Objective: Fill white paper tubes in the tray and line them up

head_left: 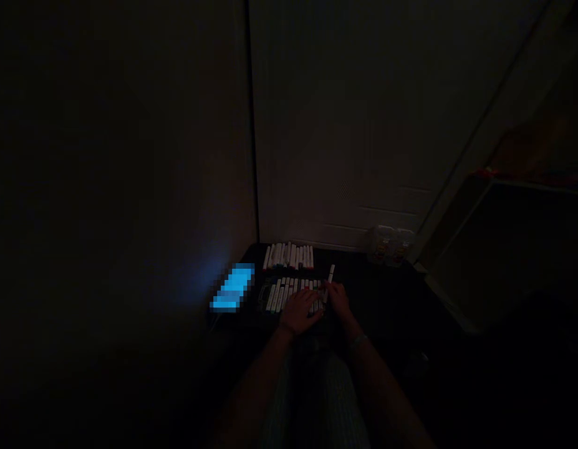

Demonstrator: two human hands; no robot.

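Note:
Several white markers [280, 293] stand side by side in a near row on a dark table. A second row of white markers [289, 256] lies behind it, some with coloured ends. Over the right part of the near row rests my left hand [298, 310], its fingers stretched out across the markers. At the row's right end, my right hand [338, 299] is closed around a single white marker [332, 272], which points up and away. The scene is very dark, so the fingertips are hard to make out.
A glowing blue, pixelated screen [232, 288] lies left of the markers, near the wall [214, 187]. Clear plastic containers [392, 244] stand at the table's back right. A dark, box-like piece [504, 249] with a pale edge rises on the right.

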